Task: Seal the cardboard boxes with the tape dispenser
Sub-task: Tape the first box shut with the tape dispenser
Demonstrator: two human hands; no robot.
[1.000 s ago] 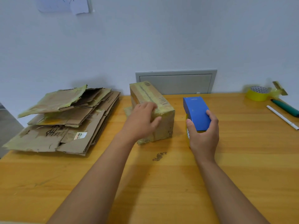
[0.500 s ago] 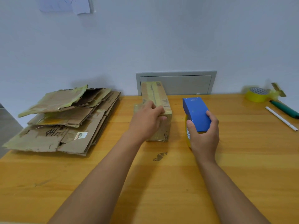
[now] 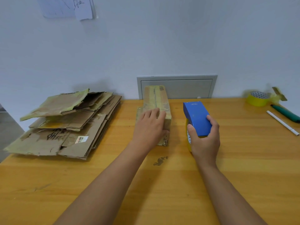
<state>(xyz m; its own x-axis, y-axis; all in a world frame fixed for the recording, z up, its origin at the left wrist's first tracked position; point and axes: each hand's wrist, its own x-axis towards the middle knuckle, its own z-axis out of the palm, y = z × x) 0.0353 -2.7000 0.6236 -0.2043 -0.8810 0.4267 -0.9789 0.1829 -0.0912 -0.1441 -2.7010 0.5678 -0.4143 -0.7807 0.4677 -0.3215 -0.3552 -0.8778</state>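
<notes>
A taped-up brown cardboard box (image 3: 156, 98) stands on the wooden table (image 3: 162, 184), its long side pointing away from me toward the wall. My left hand (image 3: 149, 129) holds its near end, fingers over the top and thumb on the front face. To the right of the box, my right hand (image 3: 204, 143) grips a blue tape dispenser (image 3: 195, 116) from above. The dispenser carries a yellow tape roll and rests on the table a short gap from the box.
A stack of flattened cardboard boxes (image 3: 65, 124) lies at the left. At the far right are a yellow tape roll (image 3: 257, 99), a green marker (image 3: 285, 113) and a white pen (image 3: 282, 122). A grey wall panel (image 3: 186, 88) sits behind the box.
My left hand has turned the box from a slanted position until it points straight toward the wall. The right hand and dispenser stayed in place.
</notes>
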